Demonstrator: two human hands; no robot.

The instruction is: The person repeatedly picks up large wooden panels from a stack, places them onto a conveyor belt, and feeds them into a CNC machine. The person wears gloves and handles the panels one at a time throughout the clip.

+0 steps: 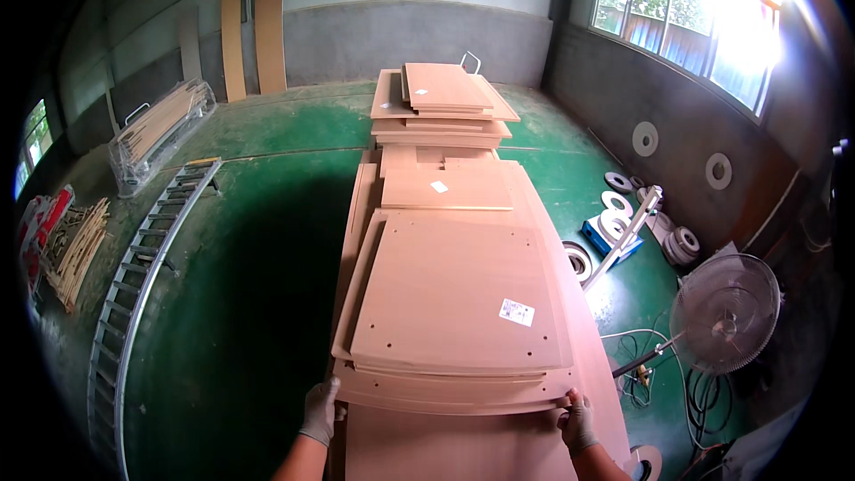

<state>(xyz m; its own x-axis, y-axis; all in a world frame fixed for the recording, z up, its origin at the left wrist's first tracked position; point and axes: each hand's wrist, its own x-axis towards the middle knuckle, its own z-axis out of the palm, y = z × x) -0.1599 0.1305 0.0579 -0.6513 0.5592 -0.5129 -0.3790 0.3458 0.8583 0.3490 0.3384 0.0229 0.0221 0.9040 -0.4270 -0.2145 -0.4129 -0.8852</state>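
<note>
A wood-coloured panel (454, 395) with small drilled holes juts toward me from beneath other boards. My left hand (321, 410), in a pale glove, is closed on its near left corner. At the near right corner my right hand (578, 420), also gloved, grips the same panel, thumb on top. Above it lies a larger top panel (454, 294) with holes near its corners and a white label (517, 312). The undersides of the fingers are hidden by the panel. Under everything rests a long wide board (445, 445).
Farther along, more boards (445, 87) are piled higher. A metal ladder (147, 281) lies on the green floor at left, near wrapped strips (160, 129). On the right stand a fan (726, 313), cables (704, 401) and rolls of edge banding (614, 223). Tall panels (269, 36) lean against the back wall.
</note>
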